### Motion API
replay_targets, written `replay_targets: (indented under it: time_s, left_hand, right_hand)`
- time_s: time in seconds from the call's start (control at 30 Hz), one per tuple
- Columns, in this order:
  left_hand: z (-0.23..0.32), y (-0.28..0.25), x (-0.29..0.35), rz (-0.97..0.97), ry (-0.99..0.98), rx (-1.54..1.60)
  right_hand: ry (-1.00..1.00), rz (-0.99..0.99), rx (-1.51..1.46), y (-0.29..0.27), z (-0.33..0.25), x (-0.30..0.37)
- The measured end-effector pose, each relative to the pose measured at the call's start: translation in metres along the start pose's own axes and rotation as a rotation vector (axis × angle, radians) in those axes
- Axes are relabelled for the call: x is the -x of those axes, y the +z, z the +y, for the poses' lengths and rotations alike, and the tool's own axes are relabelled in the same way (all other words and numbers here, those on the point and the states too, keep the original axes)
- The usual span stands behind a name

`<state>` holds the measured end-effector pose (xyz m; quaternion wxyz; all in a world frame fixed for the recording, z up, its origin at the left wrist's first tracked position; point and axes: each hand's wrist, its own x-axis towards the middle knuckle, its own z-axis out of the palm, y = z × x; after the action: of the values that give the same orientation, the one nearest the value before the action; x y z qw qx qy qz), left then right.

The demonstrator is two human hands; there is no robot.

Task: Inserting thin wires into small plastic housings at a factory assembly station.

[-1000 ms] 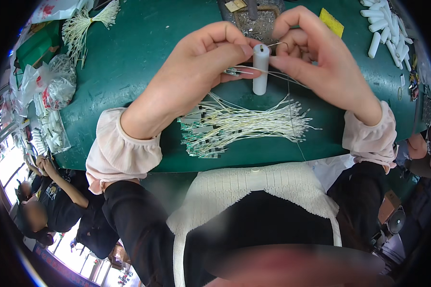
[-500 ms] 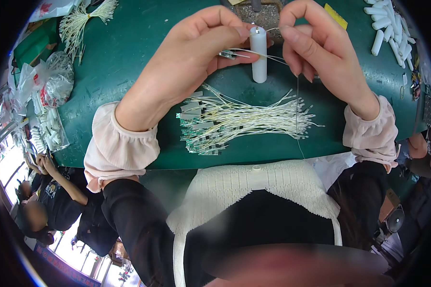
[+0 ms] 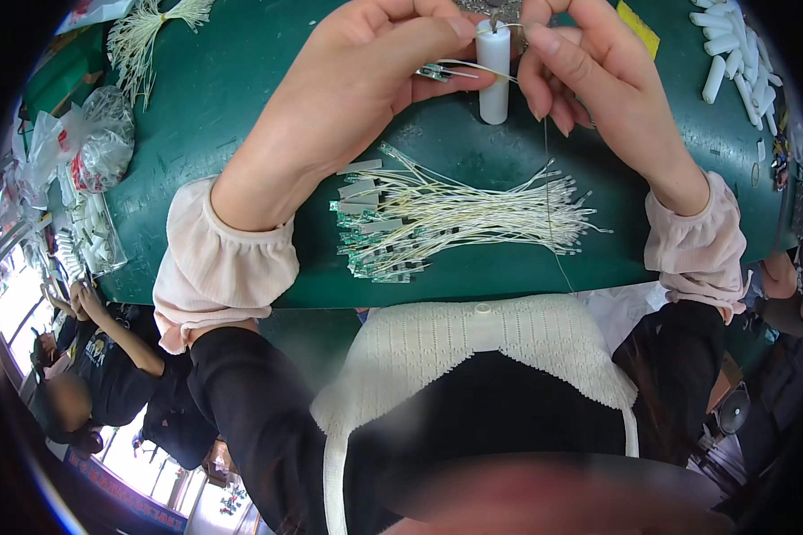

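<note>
Thumb and fingers of my left hand [image 3: 366, 85] close on a white battery cell [image 3: 493, 94], which stands upright at the top middle. The same hand also keeps a small circuit board [image 3: 434, 71] with white lead wires [image 3: 477, 66] that cross in front of the cell. My right hand [image 3: 602, 89], closed in a pinch just right of the cell's top, holds thin solder wire [image 3: 548, 178] that trails down past the table edge. A dark soldering tip [image 3: 493, 21] meets the cell's upper end; whether it touches is hard to see. Below lies a bundle of wired circuit boards [image 3: 473, 214].
White battery cells [image 3: 732, 53] are heaped at the far right, near a yellow piece [image 3: 638, 31]. A bundle of white wires [image 3: 156, 40] lies at the far left, above clear plastic bags [image 3: 103, 143]. Another person [image 3: 107, 366] sits at lower left.
Both hands have moved slightly up and to the right, carrying the cell with them. Its top is now at the soldering tip, and the right fingertips are closer to it.
</note>
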<state>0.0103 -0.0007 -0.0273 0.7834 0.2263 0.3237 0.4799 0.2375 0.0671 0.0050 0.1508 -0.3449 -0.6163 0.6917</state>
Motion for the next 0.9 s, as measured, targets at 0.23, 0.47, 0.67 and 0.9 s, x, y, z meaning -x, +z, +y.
replay_targets:
  time_s: [0.23, 0.47, 0.67, 0.9]
  left_hand:
    - [-0.002, -0.005, -0.010, 0.043, 0.017, -0.056]
    - [0.003, 0.004, -0.004, 0.036, 0.025, -0.071]
    - [-0.011, -0.025, -0.016, -0.251, 0.241, -0.140]
    - [0.001, 0.007, 0.018, -0.020, -0.022, 0.000]
  right_hand:
    - [-0.012, 0.041, -0.043, 0.006, 0.002, 0.001]
    - [-0.020, 0.070, -0.079, 0.008, 0.005, 0.001]
    - [0.012, 0.086, -0.045, 0.017, 0.000, 0.003]
    - [-0.087, 0.044, 0.020, 0.017, 0.002, 0.006]
